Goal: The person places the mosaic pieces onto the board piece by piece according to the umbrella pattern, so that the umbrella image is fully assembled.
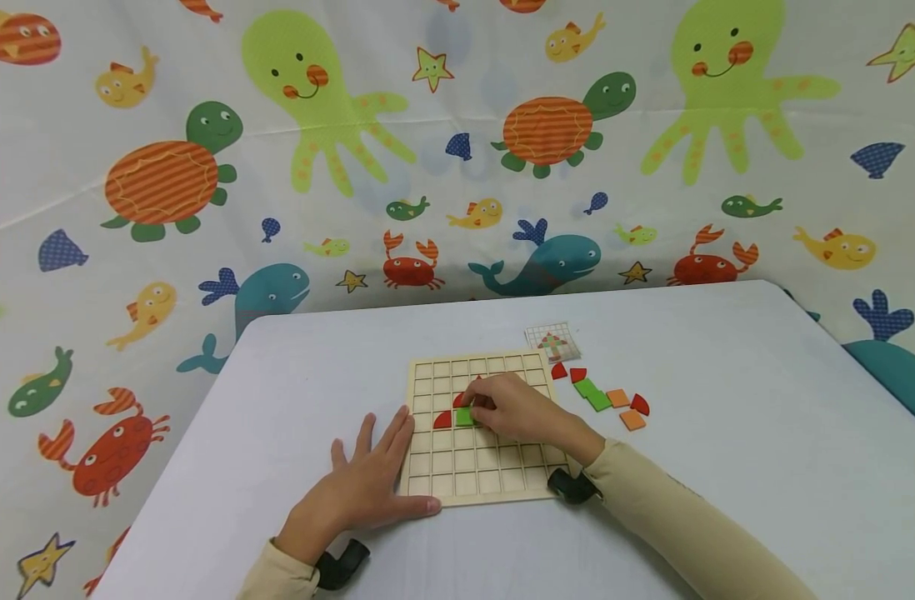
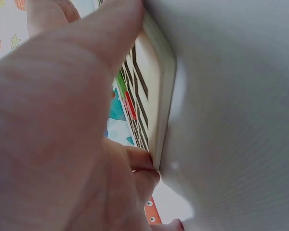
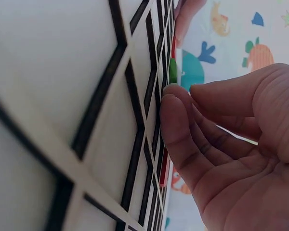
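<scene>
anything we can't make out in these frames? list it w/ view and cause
Head: grid cells beneath the right hand, which covers that part of the board.
Head, right wrist: whether the right fingertips pinch anything; the fingers themselves block it.
Head: fine detail on the card; too small.
Left wrist: most of the board's face; left hand and steep angle.
Head: rest of the right sleeve; bottom edge.

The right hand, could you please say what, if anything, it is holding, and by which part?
It cannot be told; the right hand has bent fingers at the board by a green tile, but nothing shows between them.
</scene>
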The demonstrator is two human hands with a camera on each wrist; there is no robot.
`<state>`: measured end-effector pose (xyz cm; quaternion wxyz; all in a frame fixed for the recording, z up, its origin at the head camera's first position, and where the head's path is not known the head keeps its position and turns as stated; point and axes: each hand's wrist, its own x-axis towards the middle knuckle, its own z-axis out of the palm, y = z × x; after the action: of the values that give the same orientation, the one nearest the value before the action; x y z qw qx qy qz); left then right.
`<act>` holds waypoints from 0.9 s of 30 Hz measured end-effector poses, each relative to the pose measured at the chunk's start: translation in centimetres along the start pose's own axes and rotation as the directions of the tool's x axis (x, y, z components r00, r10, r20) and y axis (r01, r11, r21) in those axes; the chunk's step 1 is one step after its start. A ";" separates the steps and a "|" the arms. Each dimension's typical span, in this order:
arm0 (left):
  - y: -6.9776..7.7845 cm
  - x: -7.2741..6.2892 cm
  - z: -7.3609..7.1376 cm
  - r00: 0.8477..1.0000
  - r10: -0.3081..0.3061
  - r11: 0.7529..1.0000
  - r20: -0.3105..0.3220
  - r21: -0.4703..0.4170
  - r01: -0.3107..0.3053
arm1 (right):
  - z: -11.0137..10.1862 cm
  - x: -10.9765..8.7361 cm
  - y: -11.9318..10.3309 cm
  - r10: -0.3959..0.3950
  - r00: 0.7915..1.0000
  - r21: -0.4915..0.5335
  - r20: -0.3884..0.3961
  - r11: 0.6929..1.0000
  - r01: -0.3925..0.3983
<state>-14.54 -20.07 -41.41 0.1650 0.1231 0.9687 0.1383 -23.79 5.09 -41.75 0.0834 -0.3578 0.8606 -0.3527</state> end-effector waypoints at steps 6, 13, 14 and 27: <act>0.0 -0.1 -0.1 1.000 0.001 1.000 -0.002 0.000 -0.001 | -0.1 0.1 -0.2 -0.008 1.000 -0.002 0.018 1.000 0.008; 0.1 -0.1 -0.1 1.000 -0.009 1.000 0.002 0.002 0.009 | -0.2 0.0 -0.3 -0.029 0.999 -0.018 0.040 0.999 0.030; 0.0 -0.1 -0.1 1.000 -0.009 1.000 0.001 -0.001 0.009 | -0.2 0.0 -0.3 -0.033 0.998 -0.021 0.044 0.999 0.034; 0.1 0.0 0.0 1.000 -0.019 1.000 0.004 -0.015 0.019 | -2.2 -1.7 0.0 -0.031 0.999 0.007 0.040 1.000 0.030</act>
<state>-14.56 -20.00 -41.42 0.1691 0.1131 0.9685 0.1438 -23.43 7.50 -40.32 0.0962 -0.3777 0.8521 -0.3493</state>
